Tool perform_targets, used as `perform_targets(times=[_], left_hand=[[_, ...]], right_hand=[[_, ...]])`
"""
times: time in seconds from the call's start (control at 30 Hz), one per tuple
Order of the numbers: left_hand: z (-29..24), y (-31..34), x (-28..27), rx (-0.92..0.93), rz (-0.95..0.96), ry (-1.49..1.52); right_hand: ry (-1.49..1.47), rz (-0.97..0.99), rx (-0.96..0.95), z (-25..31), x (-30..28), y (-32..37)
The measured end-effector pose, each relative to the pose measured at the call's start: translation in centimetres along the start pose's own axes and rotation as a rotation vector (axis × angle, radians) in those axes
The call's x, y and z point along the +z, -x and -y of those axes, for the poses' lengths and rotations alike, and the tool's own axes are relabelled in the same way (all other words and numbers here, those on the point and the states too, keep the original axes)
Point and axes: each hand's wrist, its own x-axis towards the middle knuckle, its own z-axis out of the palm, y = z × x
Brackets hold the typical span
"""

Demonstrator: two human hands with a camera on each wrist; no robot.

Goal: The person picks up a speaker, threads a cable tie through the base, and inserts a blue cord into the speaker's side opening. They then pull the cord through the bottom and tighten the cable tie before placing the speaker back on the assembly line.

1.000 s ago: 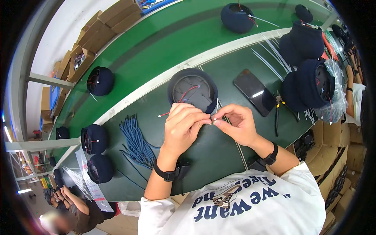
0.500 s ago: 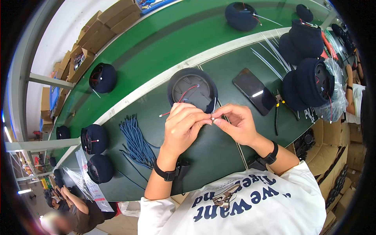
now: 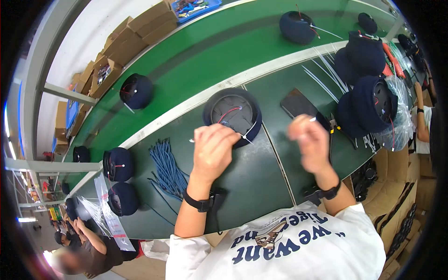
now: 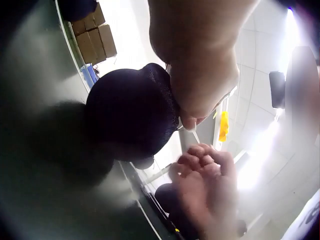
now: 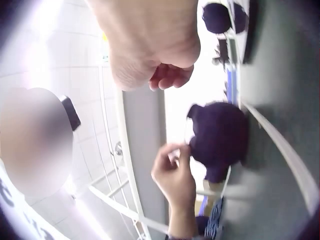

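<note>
A round navy fabric-covered piece (image 3: 255,105) stands on the table with its dark plastic base (image 3: 235,114) facing up. A red wire (image 3: 227,113) runs from its middle toward my left hand (image 3: 212,151). At the near rim, the fingertips of that hand pinch a white cable tie (image 3: 244,136); its short end sticks out past them. My right hand (image 3: 310,140), blurred, hangs in the air to the right, apart from the piece. Loosely curled, its fingers (image 4: 197,157) show nothing held in the left wrist view.
A bundle of blue cords (image 3: 165,165) lies left of the hands. To the right are a phone (image 3: 298,102), cutting pliers (image 3: 332,126) and loose white cable ties (image 3: 322,84). More navy pieces (image 3: 366,107) stand at the right, left and on the green belt (image 3: 196,60).
My right hand has let go at the tie and moved right, away from the left hand. The left hand stays at the near rim. The head view has shifted slightly.
</note>
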Motion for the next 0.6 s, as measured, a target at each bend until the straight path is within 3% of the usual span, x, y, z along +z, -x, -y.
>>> perform_targets(times=[0.03,0.1,0.17,0.2,0.3,0.4,0.5,0.6], left_hand=[[0.8,0.5,-0.2,-0.024,-0.040,-0.033],[0.9,0.8,-0.9,-0.059,-0.022,0.006],[-0.7,-0.8,-1.7,-0.081,0.030,0.004],[-0.5,-1.1,-2.0,-0.043,0.123,-0.007],[0.6,-0.7,-0.6,0.098,0.183,0.005],[0.8,-0.2,0.0,0.114,0.147,-0.009],[-0.5,-0.3,0.4,0.106,0.085,0.018],[-0.6,-0.6,0.9,0.158,0.087,0.041]], right_hand=[[-0.088,-0.074,-0.016,0.6,-1.6,-0.4],[-0.022,-0.077,0.125,1.2,-2.0,-0.7],[0.258,0.185,0.211,2.4,0.2,-1.4],[0.399,0.298,0.186,2.9,1.3,-1.7],[0.645,0.383,-0.066,1.4,4.8,-2.5],[0.614,0.436,-0.103,1.0,4.7,-2.8],[0.527,0.484,0.029,2.1,3.5,-2.6],[0.483,0.417,-0.048,1.6,3.5,-2.5]])
